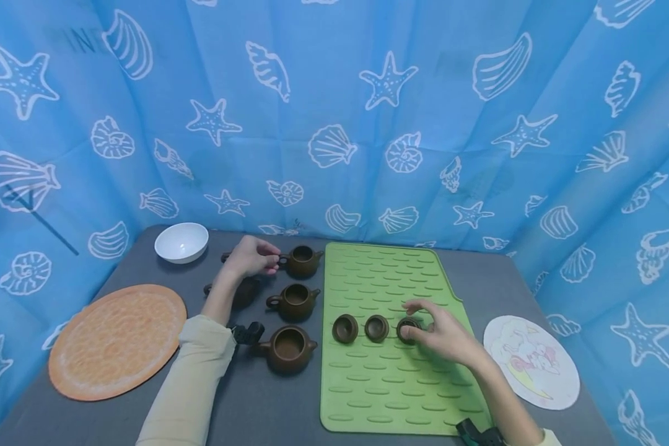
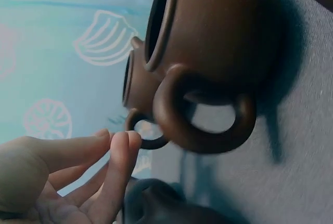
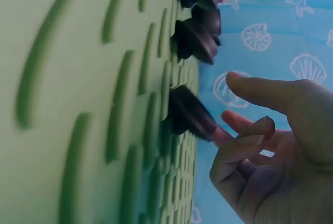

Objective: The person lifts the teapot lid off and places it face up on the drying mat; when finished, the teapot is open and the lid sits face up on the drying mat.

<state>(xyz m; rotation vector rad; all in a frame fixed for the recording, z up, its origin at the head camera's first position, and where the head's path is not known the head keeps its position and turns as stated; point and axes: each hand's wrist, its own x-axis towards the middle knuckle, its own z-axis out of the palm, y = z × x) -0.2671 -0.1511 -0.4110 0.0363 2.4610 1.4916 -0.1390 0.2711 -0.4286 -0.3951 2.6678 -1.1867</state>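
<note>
Three brown teapots without lids stand in a column: a far teapot (image 1: pixel 303 262), a middle teapot (image 1: pixel 295 302) and a near teapot (image 1: pixel 288 350). My left hand (image 1: pixel 254 256) is at the far teapot's handle, thumb and forefinger pinching it. The left wrist view shows those fingertips (image 2: pixel 134 138) right at the handle, behind a closer teapot (image 2: pixel 218 36). On the green mat (image 1: pixel 396 396) three small brown lids lie upside down in a row. At the right-hand lid (image 1: pixel 407 328), my right hand (image 1: pixel 443 334) has thumb and fingers spread apart, one fingertip at the lid's rim.
More brown teapots (image 1: pixel 247 293) stand partly hidden behind my left forearm. A white bowl (image 1: pixel 181 242) sits at the back left, a round orange placemat (image 1: pixel 119 341) below it. To the mat's right lies a round white placemat (image 1: pixel 541 365). A blue curtain (image 1: pixel 334 93) hangs behind the table.
</note>
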